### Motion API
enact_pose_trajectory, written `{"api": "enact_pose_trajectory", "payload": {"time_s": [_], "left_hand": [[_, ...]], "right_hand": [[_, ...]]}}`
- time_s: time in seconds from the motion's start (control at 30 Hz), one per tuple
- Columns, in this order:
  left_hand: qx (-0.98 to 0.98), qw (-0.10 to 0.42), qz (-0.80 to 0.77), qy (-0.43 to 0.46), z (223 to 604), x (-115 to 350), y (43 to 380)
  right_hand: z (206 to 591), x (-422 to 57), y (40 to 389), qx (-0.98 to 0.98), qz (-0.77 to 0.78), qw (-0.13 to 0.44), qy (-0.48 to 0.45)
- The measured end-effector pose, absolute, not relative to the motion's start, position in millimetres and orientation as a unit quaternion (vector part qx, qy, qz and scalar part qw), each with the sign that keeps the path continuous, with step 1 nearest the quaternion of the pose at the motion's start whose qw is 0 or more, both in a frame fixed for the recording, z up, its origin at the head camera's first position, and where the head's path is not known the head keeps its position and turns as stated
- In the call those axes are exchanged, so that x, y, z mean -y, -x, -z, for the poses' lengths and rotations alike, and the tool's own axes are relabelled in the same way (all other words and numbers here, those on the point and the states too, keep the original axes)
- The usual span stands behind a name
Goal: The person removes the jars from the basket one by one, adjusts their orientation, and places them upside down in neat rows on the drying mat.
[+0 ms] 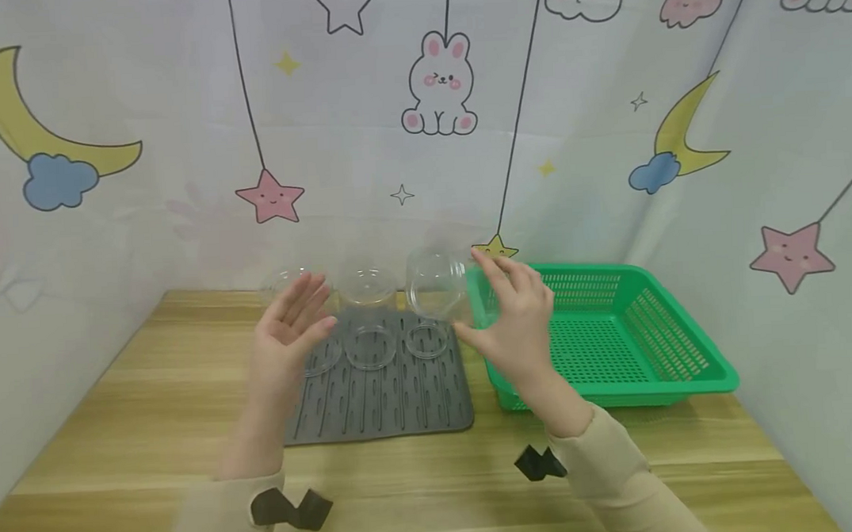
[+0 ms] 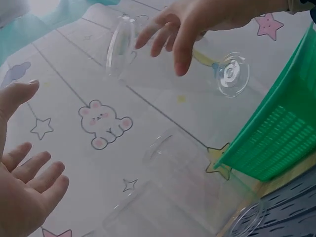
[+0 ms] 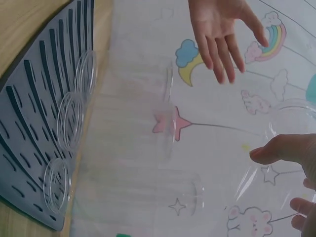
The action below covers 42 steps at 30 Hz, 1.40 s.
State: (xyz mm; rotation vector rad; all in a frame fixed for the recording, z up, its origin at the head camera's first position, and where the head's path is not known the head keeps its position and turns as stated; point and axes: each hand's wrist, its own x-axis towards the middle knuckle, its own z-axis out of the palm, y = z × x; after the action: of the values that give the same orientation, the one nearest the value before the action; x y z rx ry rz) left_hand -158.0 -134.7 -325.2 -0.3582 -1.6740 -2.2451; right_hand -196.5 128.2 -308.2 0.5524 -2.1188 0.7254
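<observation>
My right hand (image 1: 521, 317) grips a clear cup (image 1: 434, 285) between thumb and fingers, above the right end of the grey ridged mat (image 1: 382, 415). In the left wrist view the held cup lies tilted on its side, its wide rim (image 2: 118, 47) on one end and its round base (image 2: 233, 74) on the other. Three more tall clear cups (image 3: 71, 121) stand in a row on the mat. My left hand (image 1: 289, 335) is in the air before the leftmost standing cup, palm turned inward, fingers extended, holding nothing.
A green slotted plastic basket (image 1: 610, 385) sits on the wooden table (image 1: 407, 489) to the right of the mat. Behind stands a white cloth backdrop (image 1: 363, 142) printed with stars, moons and a rabbit.
</observation>
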Motion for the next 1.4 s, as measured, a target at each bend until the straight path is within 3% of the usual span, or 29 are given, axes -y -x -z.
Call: {"api": "enact_pose_trajectory", "payload": {"time_s": [0.5,1.4], "left_hand": [[0.66,0.017,0.732,0.165,344.5,97.8,163.6],[0.686,-0.007,0.716,0.127,350.8,97.7,169.2]], "right_hand": [[333.5,-104.6,174.5,0.854,-0.163,0.424,-0.253],[353.1,-92.3,172.7,0.854,-0.139,0.416,-0.28]]}}
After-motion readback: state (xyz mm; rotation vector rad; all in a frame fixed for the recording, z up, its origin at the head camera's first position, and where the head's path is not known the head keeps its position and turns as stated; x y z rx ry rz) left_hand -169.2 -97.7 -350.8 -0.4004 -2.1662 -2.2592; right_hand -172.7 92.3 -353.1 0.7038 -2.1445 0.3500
